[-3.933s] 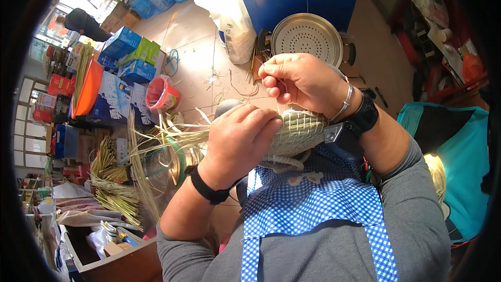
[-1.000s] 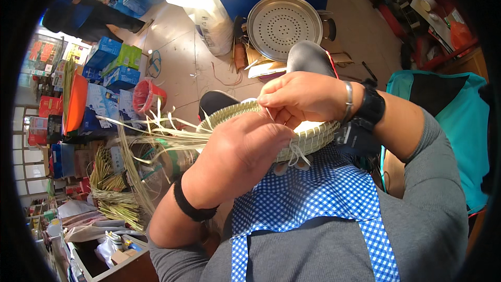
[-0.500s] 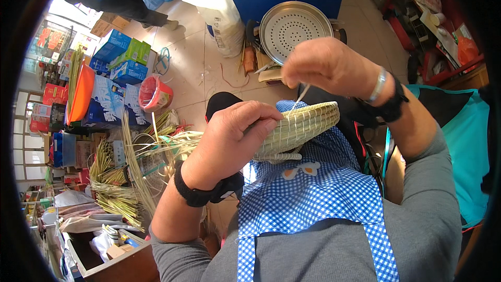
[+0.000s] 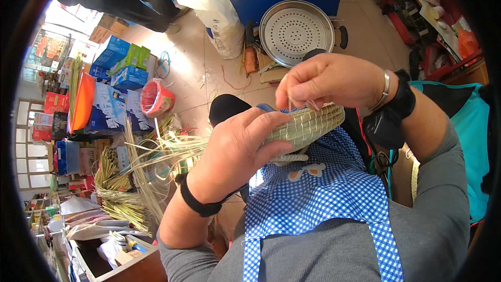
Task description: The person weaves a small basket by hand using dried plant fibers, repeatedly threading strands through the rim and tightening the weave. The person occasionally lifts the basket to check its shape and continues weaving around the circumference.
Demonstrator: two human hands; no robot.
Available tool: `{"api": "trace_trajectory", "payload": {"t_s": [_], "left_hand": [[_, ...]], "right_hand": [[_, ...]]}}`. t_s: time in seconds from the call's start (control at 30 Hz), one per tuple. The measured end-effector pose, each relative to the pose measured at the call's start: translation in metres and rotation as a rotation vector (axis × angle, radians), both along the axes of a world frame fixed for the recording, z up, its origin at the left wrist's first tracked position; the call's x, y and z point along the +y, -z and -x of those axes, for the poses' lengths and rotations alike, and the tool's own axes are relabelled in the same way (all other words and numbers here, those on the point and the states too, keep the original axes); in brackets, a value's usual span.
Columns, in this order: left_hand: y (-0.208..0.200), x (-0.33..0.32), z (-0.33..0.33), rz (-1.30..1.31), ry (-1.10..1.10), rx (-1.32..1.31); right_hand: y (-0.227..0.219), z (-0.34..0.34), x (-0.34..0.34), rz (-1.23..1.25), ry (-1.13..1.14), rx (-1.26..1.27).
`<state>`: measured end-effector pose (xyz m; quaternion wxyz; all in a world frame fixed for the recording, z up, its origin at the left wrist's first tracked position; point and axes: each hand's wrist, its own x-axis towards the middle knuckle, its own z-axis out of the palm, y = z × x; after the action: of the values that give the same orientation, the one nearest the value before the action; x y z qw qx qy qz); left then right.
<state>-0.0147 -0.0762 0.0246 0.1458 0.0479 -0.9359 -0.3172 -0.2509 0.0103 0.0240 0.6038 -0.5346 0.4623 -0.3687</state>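
A pale green coiled straw basket (image 4: 309, 128) with light stitching is held tilted above my lap. My left hand (image 4: 235, 149) grips its left end, thumb on the near side and fingers over the top. Loose straw strands (image 4: 175, 150) fan out leftward from behind that hand. My right hand (image 4: 331, 81) is closed in a pinch just above the basket's upper edge, holding a thin pale strand (image 4: 290, 105) that runs down to the weave. The basket's far side is hidden.
My lap is covered by a blue checked apron (image 4: 318, 198). Bundles of straw (image 4: 117, 198) lie to the left, near an open drawer (image 4: 141, 258). Ahead on the floor are a perforated steamer pan (image 4: 296, 34) and a pink bin (image 4: 156, 97). Another person's dark-clad leg (image 4: 141, 2) shows at upper left.
My right hand has come down closer to the basket's edge, its strand now short. The basket has shifted slightly right. The other person's leg has moved right.
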Motion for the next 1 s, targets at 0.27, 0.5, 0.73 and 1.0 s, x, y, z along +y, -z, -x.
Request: {"api": "trace_trajectory", "payload": {"t_s": [0.27, 0.5, 0.73, 1.0], "left_hand": [[0.009, -0.001, 0.0, 0.008, -0.049, 0.053], [0.018, -0.003, 0.006, -0.091, -0.017, 0.116], [0.011, 0.001, 0.006, -0.108, -0.137, 0.074], [0.005, -0.01, 0.0, -0.171, -0.133, -0.05]], "right_hand": [[0.012, -0.023, -0.016, -0.142, 0.11, -0.312], [0.034, -0.037, -0.028, -0.137, 0.185, -0.539], [0.01, -0.021, -0.016, 0.12, 0.158, -0.189], [-0.027, -0.014, 0.023, 0.487, 0.231, 0.524]]}}
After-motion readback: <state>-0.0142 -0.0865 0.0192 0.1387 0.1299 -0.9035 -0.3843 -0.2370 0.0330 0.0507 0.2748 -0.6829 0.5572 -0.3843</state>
